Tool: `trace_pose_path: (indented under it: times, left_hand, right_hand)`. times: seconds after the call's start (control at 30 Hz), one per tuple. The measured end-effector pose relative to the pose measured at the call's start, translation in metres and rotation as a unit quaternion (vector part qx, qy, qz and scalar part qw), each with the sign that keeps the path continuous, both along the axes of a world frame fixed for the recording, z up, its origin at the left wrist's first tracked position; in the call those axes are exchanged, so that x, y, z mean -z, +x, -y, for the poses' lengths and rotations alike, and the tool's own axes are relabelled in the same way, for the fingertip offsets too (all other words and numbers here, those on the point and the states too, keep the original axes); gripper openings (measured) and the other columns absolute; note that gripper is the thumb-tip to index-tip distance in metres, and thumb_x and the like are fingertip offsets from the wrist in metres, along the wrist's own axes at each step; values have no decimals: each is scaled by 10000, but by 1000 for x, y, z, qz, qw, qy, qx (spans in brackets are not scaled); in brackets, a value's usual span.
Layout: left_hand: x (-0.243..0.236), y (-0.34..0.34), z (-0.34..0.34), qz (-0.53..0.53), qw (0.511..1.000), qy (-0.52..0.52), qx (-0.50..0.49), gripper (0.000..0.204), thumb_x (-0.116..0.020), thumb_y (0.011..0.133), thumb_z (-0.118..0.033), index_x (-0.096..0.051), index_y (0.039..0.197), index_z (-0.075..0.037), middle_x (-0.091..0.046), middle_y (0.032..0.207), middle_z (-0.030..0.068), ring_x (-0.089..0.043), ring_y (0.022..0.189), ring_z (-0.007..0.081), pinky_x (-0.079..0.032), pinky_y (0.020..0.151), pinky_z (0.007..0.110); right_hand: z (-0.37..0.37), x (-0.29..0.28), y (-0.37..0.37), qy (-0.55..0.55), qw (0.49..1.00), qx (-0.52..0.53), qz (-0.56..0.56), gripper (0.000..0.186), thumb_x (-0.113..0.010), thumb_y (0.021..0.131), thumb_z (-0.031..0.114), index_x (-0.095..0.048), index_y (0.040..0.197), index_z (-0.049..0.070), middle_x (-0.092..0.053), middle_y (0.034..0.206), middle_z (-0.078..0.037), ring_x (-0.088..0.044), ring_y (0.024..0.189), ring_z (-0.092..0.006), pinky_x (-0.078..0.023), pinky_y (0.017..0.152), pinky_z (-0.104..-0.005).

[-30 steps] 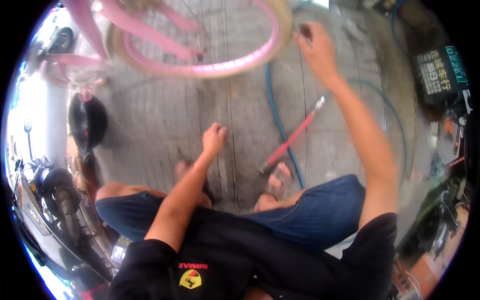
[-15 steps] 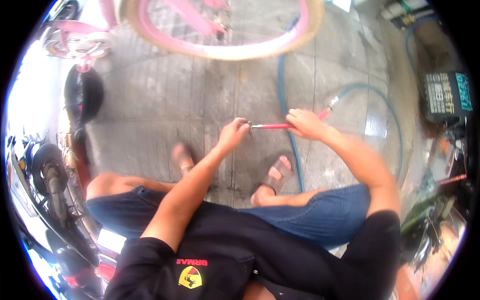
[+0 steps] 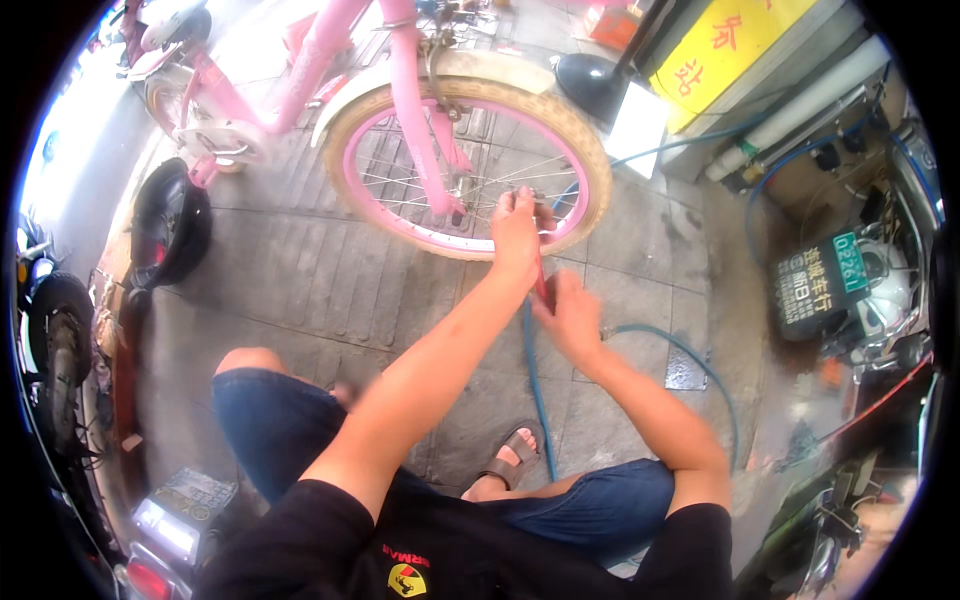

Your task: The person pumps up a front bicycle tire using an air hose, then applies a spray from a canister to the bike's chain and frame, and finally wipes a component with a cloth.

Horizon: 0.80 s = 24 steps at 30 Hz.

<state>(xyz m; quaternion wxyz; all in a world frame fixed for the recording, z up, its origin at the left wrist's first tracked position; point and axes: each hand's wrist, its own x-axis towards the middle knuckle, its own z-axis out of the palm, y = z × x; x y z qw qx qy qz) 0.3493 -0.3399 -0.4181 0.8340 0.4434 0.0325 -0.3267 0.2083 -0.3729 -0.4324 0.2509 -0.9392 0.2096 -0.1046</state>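
My left hand point(image 3: 516, 238) is at the lower right of the pink front wheel point(image 3: 363, 203), fingers closed among the spokes by the rim; what they grip is hidden. Just below it, my right hand point(image 3: 570, 312) is closed on a red tool point(image 3: 542, 280), which runs up behind my left hand toward the rim. The upper end of the tool is hidden. The pink bicycle frame point(image 3: 288, 95) stands above my hands, with a pale mudguard over the tan tyre. A blue hose point(image 3: 530, 370) lies on the floor below and to the right of my right hand.
A black bowl-like object point(image 3: 165, 225) stands at left beside parked motorcycle parts point(image 3: 60, 350). At top right are a yellow signboard point(image 3: 715, 65), a white pipe point(image 3: 805, 105) and a black pole on a round base point(image 3: 590, 80). A dark box point(image 3: 805, 290) and clutter line the right side.
Both hands, together over the floor half a second ago with the red tool, have moved up to the wheel rim. The red tool has turned from horizontal to upright in view. My head view has shifted.
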Motion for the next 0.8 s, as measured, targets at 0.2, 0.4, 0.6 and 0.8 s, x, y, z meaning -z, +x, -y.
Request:
trace_pose_path:
  times: [0.2, 0.4, 0.6, 0.8]
  left_hand:
    - [3, 26, 14, -74, 994, -47, 65, 207, -453, 989, -325, -508, 936, -133, -561, 717, 23, -484, 542, 115, -376, 468, 266]
    - [15, 29, 32, -110, 976, -184, 49, 195, -433, 999, -309, -484, 1063, -131, -540, 700, 22, -417, 456, 90, -325, 396, 245]
    - [19, 24, 42, -147, 965, -211, 44, 236, -397, 1010, -294, -406, 1206, -162, -514, 701, 21, -379, 429, 69, -290, 366, 223]
    - [25, 29, 48, -139, 973, -169, 73, 222, -404, 1006, -288, -408, 1191, -166, -507, 698, 18, -379, 427, 63, -286, 362, 218]
  right_hand:
    - [72, -70, 33, 49, 989, 71, 123, 514, -738, 738, 297, -516, 1098, 4, -603, 986, -152, -596, 903, -312, -468, 782, -378]
    - [128, -111, 118, 177, 983, -57, 3, 707, -748, 701, 149, -421, 1305, -17, -565, 1169, -126, -531, 1070, -201, -410, 934, -308]
    - [134, -98, 117, 227, 972, -61, 27, 664, -751, 709, 121, -461, 1294, 2, -593, 1123, -81, -536, 1044, -159, -411, 935, -294]
    - [137, -112, 122, 269, 958, -78, -60, 565, -741, 734, 91, -512, 1243, 1, -605, 1099, -50, -539, 1008, -133, -429, 902, -295]
